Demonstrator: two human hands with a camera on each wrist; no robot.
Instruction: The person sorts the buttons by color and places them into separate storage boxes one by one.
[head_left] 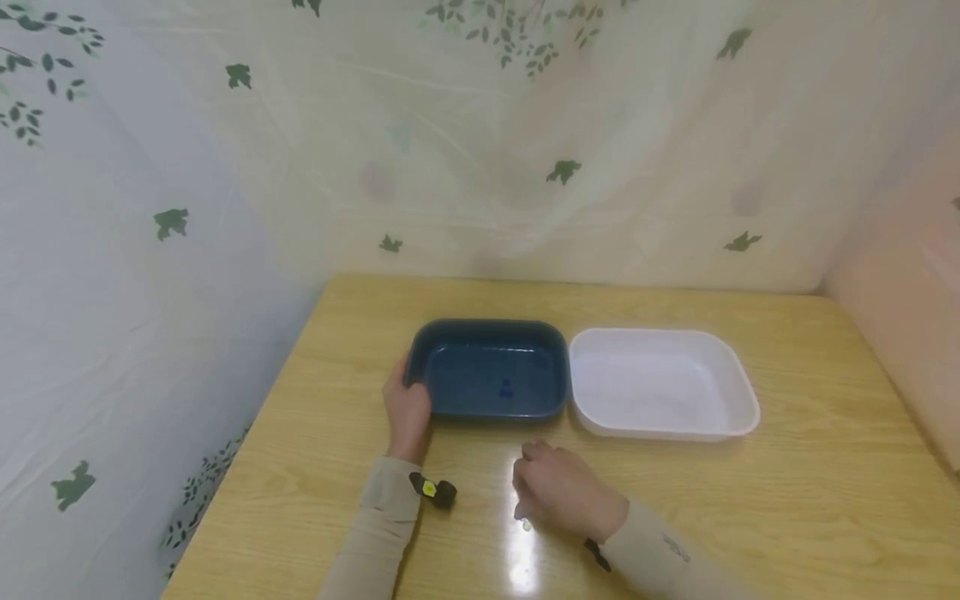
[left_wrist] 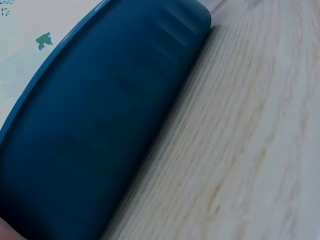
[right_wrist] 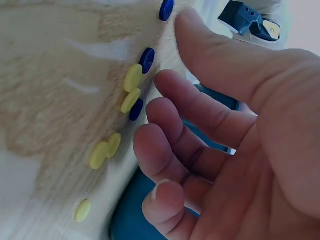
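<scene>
My left hand (head_left: 407, 410) grips the left end of a dark blue rectangular dish (head_left: 492, 417), thumb over its rim. Inside the dish a few small blue buttons (head_left: 506, 388) lie toward the front right. The left wrist view is mostly filled by the dish's outer wall (left_wrist: 100, 120), standing on the table. Just in front of the dish, my right hand (head_left: 566, 492) hovers low, fingers loosely bent and thumb apart. Beside its fingertips lie several yellow buttons (right_wrist: 133, 78) and a few blue buttons (right_wrist: 147, 60); one blue button (right_wrist: 166, 9) is right by the thumb tip.
A white rectangular tray (head_left: 663, 436) stands directly to the right of the dish, their rims close together. Both stand on a wood-grain table (head_left: 817, 500). A pale curtain (head_left: 480, 167) with green leaf and bird prints hangs behind the table and on its left.
</scene>
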